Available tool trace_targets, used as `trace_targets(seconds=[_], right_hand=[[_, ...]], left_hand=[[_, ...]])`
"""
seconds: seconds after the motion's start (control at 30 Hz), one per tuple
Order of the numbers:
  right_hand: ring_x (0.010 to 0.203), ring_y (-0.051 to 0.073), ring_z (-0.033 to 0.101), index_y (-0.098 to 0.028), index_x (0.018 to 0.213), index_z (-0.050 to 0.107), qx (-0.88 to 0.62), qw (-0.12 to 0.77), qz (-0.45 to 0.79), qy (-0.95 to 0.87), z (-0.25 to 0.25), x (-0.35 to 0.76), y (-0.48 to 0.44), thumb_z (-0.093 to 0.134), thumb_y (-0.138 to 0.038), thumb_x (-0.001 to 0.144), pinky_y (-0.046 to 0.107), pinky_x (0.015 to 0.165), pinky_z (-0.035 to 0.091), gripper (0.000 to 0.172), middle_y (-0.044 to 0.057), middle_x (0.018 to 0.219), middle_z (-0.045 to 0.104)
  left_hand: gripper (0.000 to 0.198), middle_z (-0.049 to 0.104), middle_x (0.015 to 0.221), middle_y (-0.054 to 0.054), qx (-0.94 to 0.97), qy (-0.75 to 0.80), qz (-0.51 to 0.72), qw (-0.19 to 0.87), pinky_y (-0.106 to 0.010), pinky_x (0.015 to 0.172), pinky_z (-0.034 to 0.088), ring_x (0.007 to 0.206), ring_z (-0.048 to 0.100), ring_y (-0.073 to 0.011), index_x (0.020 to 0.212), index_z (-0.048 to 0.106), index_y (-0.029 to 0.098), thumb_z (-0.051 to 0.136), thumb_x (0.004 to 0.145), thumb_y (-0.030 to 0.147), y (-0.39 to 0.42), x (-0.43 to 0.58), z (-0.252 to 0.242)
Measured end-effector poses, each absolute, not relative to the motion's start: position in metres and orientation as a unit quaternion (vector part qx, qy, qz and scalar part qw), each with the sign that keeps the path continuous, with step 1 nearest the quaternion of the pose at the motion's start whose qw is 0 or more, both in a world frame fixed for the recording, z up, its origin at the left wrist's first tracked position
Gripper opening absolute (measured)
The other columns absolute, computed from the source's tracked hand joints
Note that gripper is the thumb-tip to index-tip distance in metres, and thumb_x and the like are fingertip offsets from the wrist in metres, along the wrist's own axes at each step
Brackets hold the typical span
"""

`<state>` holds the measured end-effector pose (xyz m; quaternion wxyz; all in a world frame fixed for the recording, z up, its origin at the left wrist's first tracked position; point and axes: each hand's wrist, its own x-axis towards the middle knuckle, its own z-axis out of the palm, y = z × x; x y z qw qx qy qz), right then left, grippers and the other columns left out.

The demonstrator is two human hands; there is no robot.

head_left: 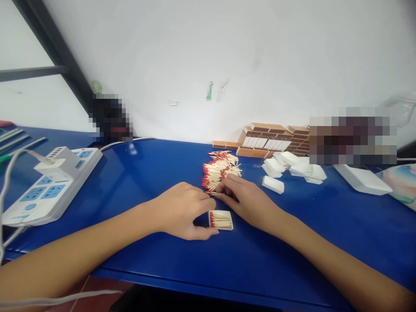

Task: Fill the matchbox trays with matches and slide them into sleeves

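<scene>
A pile of red-tipped matches [219, 170] lies on the blue table [146, 182]. Just in front of it, my left hand [183, 210] and my right hand [245, 197] meet with fingers pinched together on a few matches at the pile's near edge. Below the fingertips sits a small white matchbox tray [221, 219] partly filled with matches; my left thumb rests against its left side.
Several empty white trays [292, 171] lie to the right of the pile, with stacked brown matchbox sleeves [273, 139] against the wall behind. A white power strip [48, 184] with cables sits at the left. A white flat box [362, 178] lies at the right.
</scene>
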<state>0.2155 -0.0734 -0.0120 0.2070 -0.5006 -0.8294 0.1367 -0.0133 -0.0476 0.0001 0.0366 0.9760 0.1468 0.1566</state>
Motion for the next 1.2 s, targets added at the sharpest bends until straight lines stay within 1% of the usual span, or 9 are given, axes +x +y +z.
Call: trace_targets(seconds=[0.07,0.2,0.33,0.53,0.67,0.73,0.83,0.97,1.2], right_hand=[[0.074,0.016,0.06,-0.019,0.092,0.059,-0.517,0.183,0.14,-0.824,-0.011,0.216,-0.073,0.061,-0.024,0.101,0.027,0.064,0.044,0.01,0.004,0.091,0.064],[0.076,0.018,0.062,-0.018,0.091,0.058,-0.531,0.141,0.123,-0.827,-0.008,0.219,-0.075,0.059,-0.025,0.102,0.029,0.068,0.047,0.013,0.005,0.094,0.065],[0.079,0.018,0.064,-0.018,0.092,0.058,-0.52,0.12,0.108,-0.839,-0.006,0.226,-0.078,0.055,-0.02,0.103,0.03,0.069,0.049,0.012,0.007,0.097,0.065],[0.073,0.018,0.064,-0.02,0.093,0.057,-0.51,0.143,0.078,-0.845,-0.003,0.243,-0.078,0.052,-0.023,0.103,0.029,0.062,0.046,0.011,0.006,0.097,0.065],[0.077,0.019,0.064,-0.021,0.097,0.057,-0.503,0.164,0.064,-0.846,0.002,0.251,-0.079,0.052,-0.026,0.103,0.029,0.065,0.047,0.009,0.006,0.098,0.064],[0.075,0.018,0.063,-0.021,0.098,0.057,-0.498,0.171,0.064,-0.848,0.004,0.25,-0.082,0.052,-0.026,0.103,0.029,0.064,0.046,0.01,0.006,0.097,0.064],[0.072,0.017,0.062,-0.022,0.097,0.057,-0.496,0.168,0.069,-0.849,0.006,0.244,-0.087,0.053,-0.026,0.103,0.028,0.062,0.046,0.009,0.005,0.098,0.064],[0.078,0.018,0.063,-0.021,0.097,0.056,-0.478,0.159,0.065,-0.861,0.008,0.237,-0.092,0.054,-0.022,0.103,0.029,0.065,0.047,0.006,0.005,0.099,0.064],[0.076,0.018,0.065,-0.019,0.098,0.058,-0.468,0.142,0.035,-0.872,0.0,0.231,-0.092,0.057,-0.02,0.102,0.03,0.063,0.048,0.005,0.005,0.098,0.065]], left_hand=[[0.031,0.067,0.069,-0.001,0.976,0.148,0.156,0.035,-0.031,0.056,0.04,0.06,0.063,-0.018,0.084,0.067,0.018,0.066,0.088,0.049,-0.047,-0.014,0.0],[0.032,0.067,0.071,-0.001,0.975,0.152,0.159,0.032,-0.03,0.057,0.039,0.062,0.062,-0.0171,0.086,0.067,0.018,0.066,0.09,0.05,-0.044,-0.015,0.003],[0.033,0.067,0.07,0.0,0.973,0.162,0.16,0.028,-0.031,0.058,0.039,0.062,0.062,-0.0167,0.087,0.068,0.018,0.066,0.09,0.05,-0.04,-0.017,0.005],[0.034,0.067,0.07,0.0,0.972,0.175,0.152,0.028,-0.031,0.058,0.04,0.061,0.062,-0.016,0.09,0.069,0.018,0.065,0.091,0.051,-0.036,-0.017,0.003],[0.037,0.067,0.07,0.0,0.967,0.21,0.144,0.024,-0.03,0.058,0.039,0.061,0.062,-0.0159,0.091,0.07,0.017,0.063,0.092,0.054,-0.033,-0.017,0.003],[0.038,0.067,0.071,0.001,0.963,0.229,0.138,0.029,-0.03,0.057,0.039,0.061,0.062,-0.0155,0.09,0.069,0.017,0.063,0.093,0.055,-0.032,-0.017,0.002],[0.04,0.068,0.072,0.0,0.959,0.249,0.131,0.032,-0.029,0.058,0.039,0.062,0.062,-0.0153,0.089,0.068,0.017,0.062,0.094,0.056,-0.033,-0.015,0.001],[0.041,0.068,0.072,0.001,0.958,0.253,0.134,0.03,-0.029,0.059,0.039,0.063,0.062,-0.0154,0.088,0.066,0.018,0.062,0.094,0.058,-0.034,-0.015,0.0],[0.041,0.068,0.072,0.0,0.959,0.246,0.139,0.035,-0.029,0.059,0.039,0.063,0.062,-0.0157,0.092,0.069,0.017,0.063,0.094,0.058,-0.036,-0.014,-0.001]])
